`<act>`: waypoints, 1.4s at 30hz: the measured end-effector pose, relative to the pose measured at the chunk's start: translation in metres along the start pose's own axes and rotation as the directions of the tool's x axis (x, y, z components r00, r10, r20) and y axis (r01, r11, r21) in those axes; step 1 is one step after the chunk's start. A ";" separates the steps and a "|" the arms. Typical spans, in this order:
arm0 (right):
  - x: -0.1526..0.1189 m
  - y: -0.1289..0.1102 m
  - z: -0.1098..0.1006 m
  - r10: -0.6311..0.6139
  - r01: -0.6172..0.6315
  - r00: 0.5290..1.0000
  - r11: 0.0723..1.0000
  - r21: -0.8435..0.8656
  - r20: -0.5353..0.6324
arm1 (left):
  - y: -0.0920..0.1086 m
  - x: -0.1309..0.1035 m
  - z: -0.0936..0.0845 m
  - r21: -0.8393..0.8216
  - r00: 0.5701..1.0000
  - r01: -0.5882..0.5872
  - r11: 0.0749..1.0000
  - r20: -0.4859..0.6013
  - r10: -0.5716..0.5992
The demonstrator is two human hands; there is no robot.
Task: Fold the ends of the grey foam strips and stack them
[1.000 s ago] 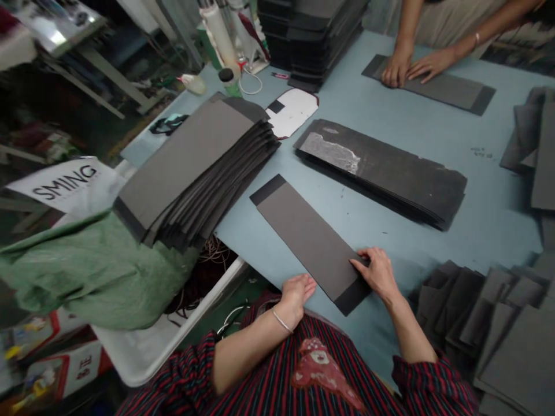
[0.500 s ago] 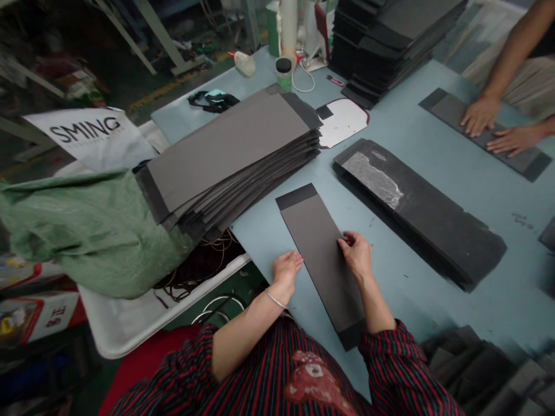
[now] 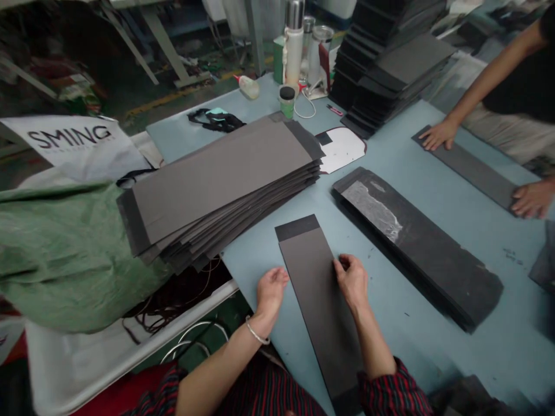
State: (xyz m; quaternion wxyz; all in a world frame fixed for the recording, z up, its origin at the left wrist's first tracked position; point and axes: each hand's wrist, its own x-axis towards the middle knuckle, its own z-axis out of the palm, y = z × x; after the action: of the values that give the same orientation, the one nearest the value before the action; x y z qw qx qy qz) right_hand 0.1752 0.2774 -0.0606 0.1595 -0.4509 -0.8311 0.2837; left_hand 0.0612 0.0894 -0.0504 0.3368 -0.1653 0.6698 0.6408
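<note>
A long dark grey panel point(image 3: 318, 289) with black end strips lies aslant on the blue-grey table in front of me. At its right edge, my right hand point(image 3: 352, 283) has thumb and fingers closed on the panel. My left hand point(image 3: 271, 289) is just off the left edge, its fingers loosely bent and slightly apart, with nothing seen in them. My right forearm covers part of the panel's lower right side. To the left, a fanned stack of similar panels point(image 3: 221, 173) overhangs the table edge. On the right lies a pile of black panels point(image 3: 420, 242) with a whitish patch on top.
Across the table, a co-worker's hands point(image 3: 440, 136) press on another panel point(image 3: 477, 167). A tall black stack point(image 3: 390, 63), bottles point(image 3: 295, 49), a green jar point(image 3: 287, 103) and a white sheet point(image 3: 342, 151) stand or lie farther back. A white tub point(image 3: 56, 370) and green cloth point(image 3: 73, 254) are at left.
My left hand has drawn slightly away from the panel's edge; my right hand stays at its right edge. The co-worker's hands have spread toward their panel's ends. The camera view has tilted up.
</note>
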 end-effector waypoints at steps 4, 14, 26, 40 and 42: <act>0.036 -0.029 0.016 0.009 -0.009 1.000 0.995 0.099 0.010 | 0.022 0.041 0.008 0.037 0.996 -0.085 0.996 -0.018 0.086; 0.063 -0.057 0.043 0.078 -0.078 0.996 0.997 -0.001 -0.048 | 0.026 0.074 0.016 0.476 0.969 -0.179 0.861 -0.065 0.237; 0.067 -0.061 0.046 0.060 -0.059 0.998 0.990 -0.127 -0.001 | 0.038 0.080 0.018 0.588 0.974 -0.173 0.790 -0.019 0.228; 0.053 -0.073 0.060 -0.058 0.033 0.991 0.978 -0.204 -0.119 | 0.030 0.073 0.054 0.422 0.153 -0.843 -0.332 0.782 0.605; 0.046 -0.074 0.066 -0.081 0.042 0.983 0.972 -0.232 -0.163 | 0.024 0.079 0.063 0.408 0.067 -0.763 -0.502 0.822 0.566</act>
State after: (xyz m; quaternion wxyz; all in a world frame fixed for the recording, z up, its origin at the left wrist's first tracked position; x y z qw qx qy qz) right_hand 0.0669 0.2623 -0.0671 0.1862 -0.4628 -0.8551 0.1415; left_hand 0.0040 0.1700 -0.0817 -0.1182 0.6126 0.7567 0.1952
